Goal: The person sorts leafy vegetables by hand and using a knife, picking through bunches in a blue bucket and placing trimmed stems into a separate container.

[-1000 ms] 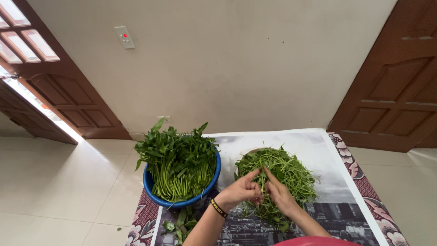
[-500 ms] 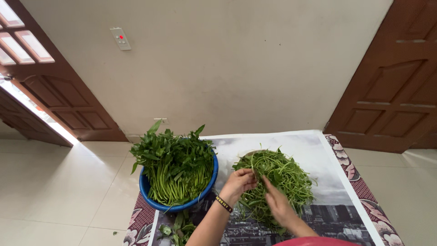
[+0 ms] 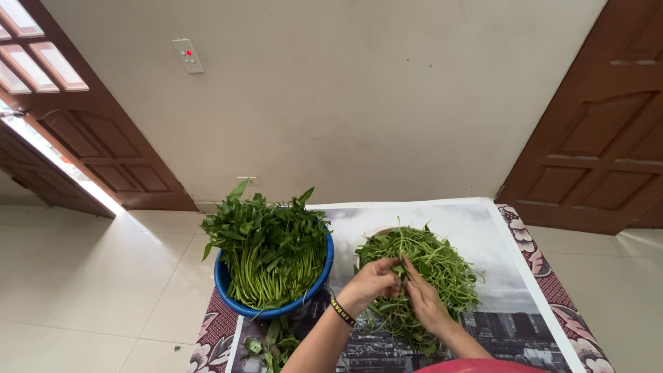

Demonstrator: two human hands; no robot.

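Now both hands point(image 3: 397, 287) closer together over the stem pile point(image 3: 431, 266).

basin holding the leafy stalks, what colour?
Blue basin, seen in the head view, left of the hands.

Blue basin point(image 3: 224, 284) of leafy greens point(image 3: 266, 242) just left; open mat point(image 3: 483, 228) right.

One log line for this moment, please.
hands: left and right pinching a stem over stem pile | blue bowl of greens at left
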